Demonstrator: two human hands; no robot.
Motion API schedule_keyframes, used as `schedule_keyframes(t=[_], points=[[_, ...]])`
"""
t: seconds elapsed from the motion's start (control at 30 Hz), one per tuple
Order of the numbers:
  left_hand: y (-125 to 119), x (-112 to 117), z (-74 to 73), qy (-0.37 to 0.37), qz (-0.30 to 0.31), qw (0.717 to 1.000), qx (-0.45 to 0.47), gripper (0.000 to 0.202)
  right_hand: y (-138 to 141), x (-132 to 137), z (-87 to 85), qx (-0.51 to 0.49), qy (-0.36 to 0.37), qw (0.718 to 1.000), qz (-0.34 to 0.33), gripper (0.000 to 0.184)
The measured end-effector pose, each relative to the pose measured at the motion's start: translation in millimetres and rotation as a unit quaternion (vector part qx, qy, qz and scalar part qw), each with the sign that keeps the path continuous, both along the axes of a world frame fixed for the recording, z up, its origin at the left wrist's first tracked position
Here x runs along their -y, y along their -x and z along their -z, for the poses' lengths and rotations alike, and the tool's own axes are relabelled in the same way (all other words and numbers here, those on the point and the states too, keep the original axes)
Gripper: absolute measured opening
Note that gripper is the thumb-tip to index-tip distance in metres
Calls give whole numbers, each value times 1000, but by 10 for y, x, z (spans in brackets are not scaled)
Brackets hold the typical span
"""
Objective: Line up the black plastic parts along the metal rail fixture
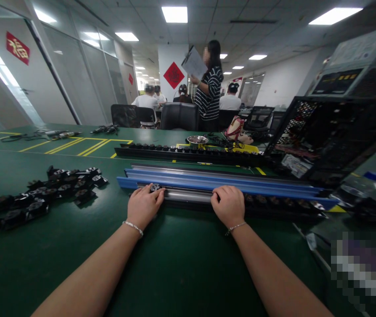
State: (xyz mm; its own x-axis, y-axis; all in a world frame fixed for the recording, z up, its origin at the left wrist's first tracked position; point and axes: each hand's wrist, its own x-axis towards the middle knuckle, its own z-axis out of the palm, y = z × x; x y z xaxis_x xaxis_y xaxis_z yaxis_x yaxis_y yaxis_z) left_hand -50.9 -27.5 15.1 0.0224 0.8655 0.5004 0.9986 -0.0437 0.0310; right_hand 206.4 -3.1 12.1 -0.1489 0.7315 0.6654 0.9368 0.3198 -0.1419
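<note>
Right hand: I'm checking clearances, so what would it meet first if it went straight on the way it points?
Probably the long, straight blue rail just beyond the right hand, though depth is unclear.

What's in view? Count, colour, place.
Table: 1, green, foreground
Near rail: 1, black and silver, under the hands
Strips: 2+, blue, behind near rail
Far rail: 1, black, beyond strips
Small parts: many, black, table's left
Metal dish: 1, silver, behind far rail
Bag: 1, red and cream, table's far side
Open case: 1, black, right
Chairs: several, black, background
Standing person: 1, striped top, background
Seated people: several, mostly white tops, background
Signs: 3+, red, background
Ceiling lights: several, white, overhead
Left hand: 1, silvery bracelet, on near rail
Right hand: 1, silvery bracelet, on near rail
</note>
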Motion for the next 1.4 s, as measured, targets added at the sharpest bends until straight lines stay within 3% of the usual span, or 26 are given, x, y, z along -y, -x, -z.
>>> schedule_keyframes(t=[1.07,1.23,1.4], points=[[40,-43,37,-17,-40,997,62,38,21,3,-4,-4,0,1000,12,17],[35,-96,13,-1,-100,987,124,58,25,-1,5,-5,-5,1000,14,17],[76,-144,-26,76,-149,973,157,41,24,-3,17,-9,-15,1000,9,16]])
